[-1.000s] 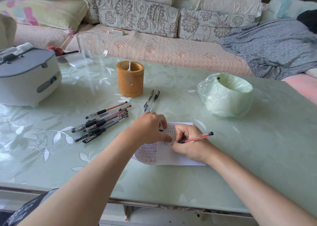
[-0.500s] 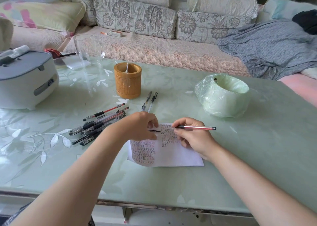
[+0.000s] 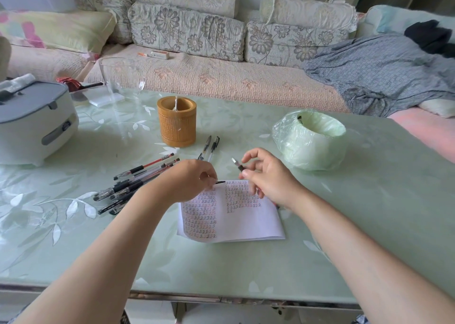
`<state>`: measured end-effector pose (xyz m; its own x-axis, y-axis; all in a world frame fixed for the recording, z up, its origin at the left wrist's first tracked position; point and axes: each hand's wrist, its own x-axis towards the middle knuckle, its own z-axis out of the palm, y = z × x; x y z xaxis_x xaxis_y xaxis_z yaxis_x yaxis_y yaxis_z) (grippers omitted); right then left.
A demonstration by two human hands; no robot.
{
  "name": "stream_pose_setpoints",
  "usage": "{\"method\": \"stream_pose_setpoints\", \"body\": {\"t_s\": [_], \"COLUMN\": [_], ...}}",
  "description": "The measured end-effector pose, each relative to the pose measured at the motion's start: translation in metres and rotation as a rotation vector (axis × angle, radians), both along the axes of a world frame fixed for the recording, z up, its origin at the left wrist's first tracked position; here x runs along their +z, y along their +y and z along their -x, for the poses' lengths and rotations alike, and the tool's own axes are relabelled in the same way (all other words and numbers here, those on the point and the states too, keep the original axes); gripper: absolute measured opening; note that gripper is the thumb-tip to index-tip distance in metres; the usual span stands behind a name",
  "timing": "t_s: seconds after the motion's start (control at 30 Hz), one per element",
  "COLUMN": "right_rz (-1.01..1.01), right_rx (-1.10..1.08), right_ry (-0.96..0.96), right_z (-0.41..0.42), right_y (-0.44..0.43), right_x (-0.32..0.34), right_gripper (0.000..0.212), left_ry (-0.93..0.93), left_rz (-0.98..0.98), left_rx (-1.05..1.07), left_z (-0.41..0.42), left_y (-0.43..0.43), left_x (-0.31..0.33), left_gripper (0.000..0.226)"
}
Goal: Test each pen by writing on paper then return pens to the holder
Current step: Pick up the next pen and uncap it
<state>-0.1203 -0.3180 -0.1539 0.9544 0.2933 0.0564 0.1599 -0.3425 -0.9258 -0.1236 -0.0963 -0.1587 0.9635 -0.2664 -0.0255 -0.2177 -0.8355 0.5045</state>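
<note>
Over paper [image 3: 236, 225] on table [image 3: 369, 200]: right hand [image 3: 269, 177] pinches pen [image 3: 240, 167], tip raised. Left hand [image 3: 190, 181] curls round small dark piece [image 3: 220, 182]. Holder [image 3: 176, 122] upright beyond; loose pens [image 3: 138, 178] heaped left of paper.

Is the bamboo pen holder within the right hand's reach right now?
Probably yes: only two loose pens lie flat between the right hand, which holds a pen, and the bamboo pen holder.

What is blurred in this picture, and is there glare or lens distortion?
Head view: the right hand and its pen are smeared by motion; the paper looks fairly sharp; soft daylight sheen lies on the table; the wide lens bows its near edge.
</note>
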Motion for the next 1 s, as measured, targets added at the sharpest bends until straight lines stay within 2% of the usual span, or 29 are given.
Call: {"method": "stream_pose_setpoints", "body": {"t_s": [0.1, 0.23, 0.37, 0.57, 0.7, 0.83, 0.93, 1.0], "right_rz": [0.350, 0.553, 0.604, 0.555, 0.721, 0.926, 0.969, 0.977], "right_rx": [-0.051, -0.030, -0.024, 0.073, 0.102, 0.072, 0.040, 0.017], "right_ry": [-0.161, -0.214, -0.237, -0.265, -0.394, -0.596, -0.623, -0.625], "right_z": [-0.004, 0.000, 0.003, 0.006, 0.002, -0.001, -0.001, 0.000], "right_y": [-0.001, 0.002, 0.007, 0.014, 0.012, 0.013, 0.017, 0.019], "right_x": [-0.002, 0.003, 0.008, 0.008, 0.011, 0.011, 0.012, 0.014], "right_gripper": [0.020, 0.014, 0.015, 0.019, 0.019, 0.048, 0.070, 0.074], "left_ry": [-0.015, -0.029, -0.021, -0.020, 0.079, 0.155, 0.225, 0.275], "left_rz": [0.040, 0.084, 0.100, 0.123, 0.285, 0.465, 0.597, 0.635], "left_rx": [-0.004, -0.001, -0.011, -0.019, 0.029, 0.073, 0.115, 0.118], "left_z": [0.001, 0.001, 0.003, 0.009, 0.012, 0.016, 0.018, 0.019], "left_y": [0.000, -0.001, -0.003, -0.015, -0.023, -0.030, -0.033, -0.034], "left_x": [0.000, 0.000, 0.002, 0.011, 0.018, 0.021, 0.022, 0.022], "left_gripper": [0.011, 0.011, 0.011, 0.012, 0.016, 0.015, 0.013, 0.015]}}
